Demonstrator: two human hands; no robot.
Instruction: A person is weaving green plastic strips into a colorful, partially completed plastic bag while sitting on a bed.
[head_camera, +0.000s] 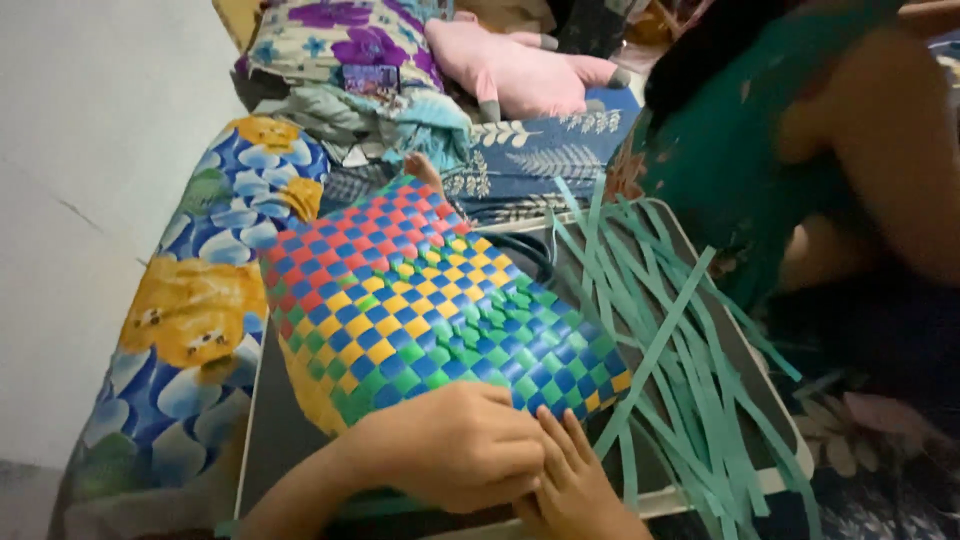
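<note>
My right hand (572, 480): nearest to me at the bottom edge, fingers stretched flat and close together, tips pressed to the near edge of the woven piece; it grips nothing that I can see.
My left hand (455, 447): curled over the same near edge, just beside and partly over the right; knuckles up, fingers folded narrow. Whether a strip end is pinched under them I cannot tell.
Woven piece (425, 300): a checkered mat or basket panel in blue, yellow, red and green, lying tilted on the grey tray (290, 440), its near corner under my hands, its far corner pointing away.
Loose strips (680, 360): long teal-green bands fanned over the right of the tray, some touching the weave's right edge.
Doing it well: I judge the edge work wants the left hand holding the last row flat while the right fingertips push each strip snug, so no gap opens.
Watch for: strips twisting or sliding out at the corner.
Around me: floral pillow (200, 300) along the left; another person in green (760, 150) sits beyond the strips.
</note>
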